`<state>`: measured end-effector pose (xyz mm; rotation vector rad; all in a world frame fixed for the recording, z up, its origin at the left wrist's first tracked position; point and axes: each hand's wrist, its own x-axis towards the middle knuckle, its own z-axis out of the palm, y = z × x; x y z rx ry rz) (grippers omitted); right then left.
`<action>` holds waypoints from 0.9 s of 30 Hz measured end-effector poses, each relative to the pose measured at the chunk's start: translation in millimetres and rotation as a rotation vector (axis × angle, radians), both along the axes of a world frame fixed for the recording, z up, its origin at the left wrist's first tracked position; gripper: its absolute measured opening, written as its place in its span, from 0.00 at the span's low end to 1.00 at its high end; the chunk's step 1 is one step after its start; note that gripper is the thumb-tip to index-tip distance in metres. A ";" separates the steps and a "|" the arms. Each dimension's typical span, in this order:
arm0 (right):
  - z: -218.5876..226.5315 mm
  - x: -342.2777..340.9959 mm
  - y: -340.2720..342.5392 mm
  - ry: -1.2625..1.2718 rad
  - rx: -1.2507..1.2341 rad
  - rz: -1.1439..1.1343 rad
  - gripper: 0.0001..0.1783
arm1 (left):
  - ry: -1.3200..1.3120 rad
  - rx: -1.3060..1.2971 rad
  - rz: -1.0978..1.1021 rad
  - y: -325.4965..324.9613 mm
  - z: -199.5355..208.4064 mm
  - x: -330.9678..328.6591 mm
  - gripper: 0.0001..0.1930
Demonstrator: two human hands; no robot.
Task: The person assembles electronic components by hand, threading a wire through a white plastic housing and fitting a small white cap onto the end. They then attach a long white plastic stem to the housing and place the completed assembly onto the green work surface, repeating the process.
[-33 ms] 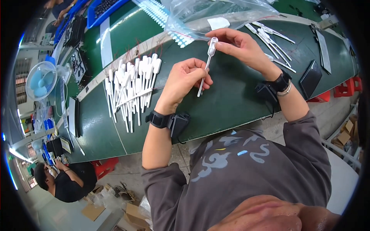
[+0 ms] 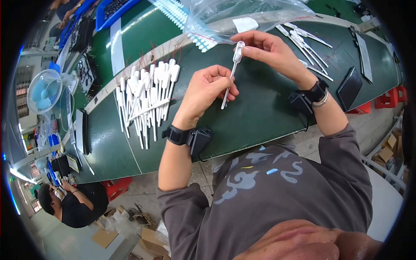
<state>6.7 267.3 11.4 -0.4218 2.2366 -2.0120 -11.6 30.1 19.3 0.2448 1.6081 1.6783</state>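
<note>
Over the middle of the green bench I hold a slim white plastic stick [image 2: 237, 56] with a wider, hollow-looking head at its far end. My left hand [image 2: 211, 89] is closed round its thin stem, the lower end poking out below the fingers. At the head, my right hand [image 2: 273, 54] has its thumb against the side and its fingertips curled behind. What sits inside the head is too small to make out. Left of my left hand lies a pile of similar white sticks [image 2: 147, 95], heads pointing away, with thin red wires.
More white sticks [image 2: 305, 45] lie at the right, near a black phone-like slab [image 2: 349, 89]. Beyond my hands are a clear plastic bag [image 2: 225, 19] and a sheet of pale blue dots [image 2: 173, 15]. A fan [image 2: 44, 91] and a seated co-worker [image 2: 82, 201] are at the left.
</note>
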 end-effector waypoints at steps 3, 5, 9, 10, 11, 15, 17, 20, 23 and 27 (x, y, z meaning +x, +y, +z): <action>-2.2 0.9 -3.3 -0.127 -0.072 0.055 0.22 | -0.053 0.019 -0.002 -2.6 -5.6 4.1 0.08; -0.9 -0.4 -5.8 -0.160 -0.071 0.071 0.23 | -0.071 0.020 -0.016 -2.3 -5.0 2.2 0.08; -4.5 -2.6 -8.6 -0.211 -0.068 0.072 0.25 | -0.094 0.033 -0.027 -4.0 -5.9 2.9 0.09; -4.2 -2.5 -7.9 -0.212 -0.068 0.073 0.25 | -0.095 0.033 -0.027 -3.7 -6.1 2.9 0.09; -3.4 -2.2 -6.6 -0.246 -0.092 0.057 0.24 | -0.099 0.036 -0.024 -3.5 -6.2 2.9 0.09; 3.6 -1.9 -1.9 -0.318 -0.045 0.036 0.18 | -0.102 0.042 -0.001 -5.1 -6.3 2.2 0.08; 6.3 -1.8 0.0 -0.325 0.145 0.049 0.15 | -0.098 0.042 0.021 -6.5 -6.7 1.4 0.08; -5.4 -2.5 1.3 -0.089 0.161 0.054 0.13 | -0.094 0.031 0.023 -6.4 -8.8 -0.2 0.08; -6.7 0.1 4.8 0.086 0.272 0.015 0.13 | -0.093 0.018 0.022 -5.6 -9.7 0.7 0.08; 8.4 7.4 0.0 0.175 0.503 -0.116 0.12 | -0.094 0.007 0.020 -5.7 -11.0 -0.6 0.08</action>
